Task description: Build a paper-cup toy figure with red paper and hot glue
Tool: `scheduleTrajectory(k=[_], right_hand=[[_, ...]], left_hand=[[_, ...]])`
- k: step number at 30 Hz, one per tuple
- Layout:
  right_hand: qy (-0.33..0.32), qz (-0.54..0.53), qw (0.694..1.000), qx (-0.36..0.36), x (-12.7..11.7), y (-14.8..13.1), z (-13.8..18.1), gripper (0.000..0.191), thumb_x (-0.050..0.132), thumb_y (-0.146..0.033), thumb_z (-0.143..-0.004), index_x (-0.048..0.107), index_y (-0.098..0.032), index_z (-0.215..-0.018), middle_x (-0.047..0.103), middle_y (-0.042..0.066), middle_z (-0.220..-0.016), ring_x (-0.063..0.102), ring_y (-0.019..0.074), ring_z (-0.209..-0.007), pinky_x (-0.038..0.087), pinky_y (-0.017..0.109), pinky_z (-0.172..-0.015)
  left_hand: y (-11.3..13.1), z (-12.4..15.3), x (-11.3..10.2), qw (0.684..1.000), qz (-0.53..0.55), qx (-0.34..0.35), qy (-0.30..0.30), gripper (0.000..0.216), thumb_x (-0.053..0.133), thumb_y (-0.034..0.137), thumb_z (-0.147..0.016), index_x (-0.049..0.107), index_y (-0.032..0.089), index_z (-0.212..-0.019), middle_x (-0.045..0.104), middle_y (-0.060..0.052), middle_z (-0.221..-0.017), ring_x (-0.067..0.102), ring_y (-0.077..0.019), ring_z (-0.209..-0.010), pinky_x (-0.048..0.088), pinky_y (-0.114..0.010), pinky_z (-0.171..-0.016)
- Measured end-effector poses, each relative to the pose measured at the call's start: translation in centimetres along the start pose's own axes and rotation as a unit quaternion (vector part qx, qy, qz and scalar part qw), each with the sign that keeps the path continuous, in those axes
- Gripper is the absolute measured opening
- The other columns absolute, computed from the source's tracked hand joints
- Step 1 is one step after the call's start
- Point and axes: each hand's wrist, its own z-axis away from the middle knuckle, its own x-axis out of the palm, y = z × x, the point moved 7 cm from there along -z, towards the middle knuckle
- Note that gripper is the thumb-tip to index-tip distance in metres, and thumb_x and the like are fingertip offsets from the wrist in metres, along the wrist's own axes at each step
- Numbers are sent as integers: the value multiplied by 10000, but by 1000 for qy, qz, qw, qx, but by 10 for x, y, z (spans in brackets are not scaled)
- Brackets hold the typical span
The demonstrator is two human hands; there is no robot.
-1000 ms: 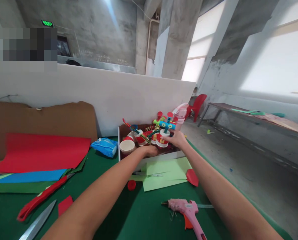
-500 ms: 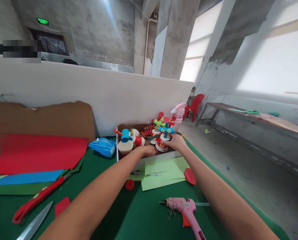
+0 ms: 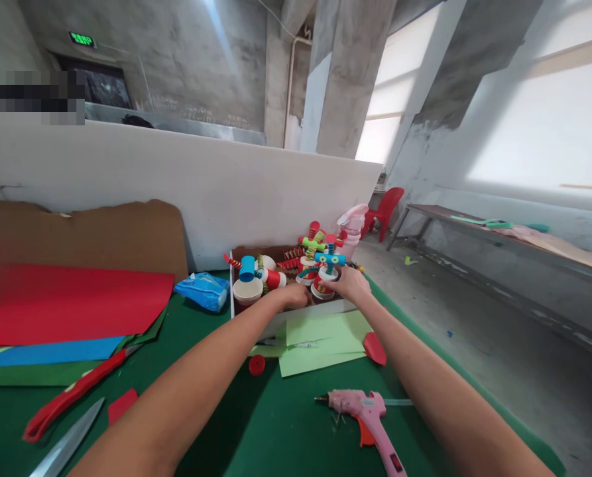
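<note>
In a shallow white-walled cardboard box (image 3: pixel 276 324) stand several paper-cup figures with folded paper springs. My right hand (image 3: pixel 351 283) has its fingers around the side of a red-and-white paper cup figure (image 3: pixel 323 286) topped by a blue paper tube (image 3: pixel 330 259). My left hand (image 3: pixel 294 296) reaches over the box's front wall beside that figure, its fingers curled down; their tips are hidden, and I cannot make out what they hold. Left of it lie a tipped red cup (image 3: pixel 274 279) and an upright white-rimmed cup (image 3: pixel 248 289).
A pink glue gun (image 3: pixel 362 405) lies on the green tabletop, near light green paper (image 3: pixel 325 344). To the left are red-handled scissors (image 3: pixel 74 391), a metal blade (image 3: pixel 69 442), coloured paper sheets (image 3: pixel 81 301) and a blue packet (image 3: pixel 203 291). A white partition (image 3: pixel 176 172) stands behind.
Both hands stay at the box, with my right hand still on the cup figure. The whole view has shifted slightly; the things on the table keep their places.
</note>
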Motion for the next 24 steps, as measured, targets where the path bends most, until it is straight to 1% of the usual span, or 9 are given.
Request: scheduleTrajectory(k=[4, 7, 10, 13, 16, 18, 20, 22, 24], right_hand=[[-5, -1, 1000, 8, 2, 2, 1, 539, 666, -606, -727, 686, -197, -1076, 729, 133, -1017, 681, 299, -958, 483, 305, -689], [-10, 0, 1000, 6, 4, 4, 1, 539, 663, -628, -715, 697, -198, -1038, 734, 127, -989, 685, 288, -929, 479, 302, -686], [-11, 15, 1000, 0, 3, 7, 3, 533, 668, -639, -703, 707, -193, -993, 736, 124, -955, 681, 280, -916, 469, 292, -683], [-12, 26, 1000, -6, -6, 17, 7, 508, 642, -650, -718, 717, -196, -933, 735, 107, -902, 683, 265, -884, 454, 271, -654], [-15, 21, 1000, -2, -20, 31, 16, 499, 639, -629, -727, 720, -210, -986, 735, 85, -894, 684, 269, -884, 444, 267, -631], [-1, 11, 1000, 1, -29, 38, 23, 529, 658, -600, -719, 693, -226, -1091, 735, 76, -975, 677, 283, -932, 450, 273, -634], [22, -15, 1000, -10, -35, 39, 30, 597, 678, -567, -714, 621, -260, -1222, 718, 57, -1088, 669, 280, -978, 465, 279, -652], [33, -46, 998, -35, -35, 34, 36, 665, 692, -534, -718, 542, -277, -1313, 705, 44, -1135, 671, 264, -978, 484, 286, -681], [23, -65, 996, -55, -28, 27, 38, 666, 700, -498, -729, 528, -259, -1326, 715, 48, -1106, 680, 256, -948, 503, 305, -718]], left_hand=[[2, 11, -11, 999, -28, -25, -2, 487, 490, 47, -650, 734, 165, -1055, 735, -60, -1080, 666, -209, -930, 493, -221, -758], [9, 27, -25, 999, -43, -21, 15, 568, 474, 40, -628, 711, 172, -1127, 718, -59, -1131, 651, -231, -991, 487, -238, -802], [17, 52, -45, 997, -35, -4, 72, 593, 447, 43, -634, 710, 209, -1139, 718, -16, -1138, 641, -216, -1034, 479, -229, -842], [18, 85, -68, 990, -22, -4, 142, 538, 436, 93, -682, 715, 211, -1127, 709, -14, -1159, 636, -210, -1056, 477, -245, -878], [7, 117, -87, 982, -16, -13, 189, 472, 419, 152, -734, 727, 218, -1085, 714, -18, -1142, 640, -207, -1049, 471, -273, -913], [-8, 135, -97, 976, 7, -30, 214, 447, 416, 191, -747, 723, 206, -1070, 725, -24, -1105, 653, -206, -1008, 487, -282, -894], [-26, 150, -104, 969, 37, -58, 238, 437, 411, 221, -752, 713, 188, -1066, 733, -30, -1067, 663, -203, -972, 509, -279, -856], [-38, 160, -106, 962, 34, -87, 256, 438, 404, 224, -754, 704, 178, -1071, 738, -39, -1037, 669, -203, -953, 519, -280, -838], [-38, 162, -101, 963, -11, -95, 254, 448, 414, 201, -743, 698, 187, -1089, 737, -41, -1044, 668, -209, -964, 513, -287, -852]])
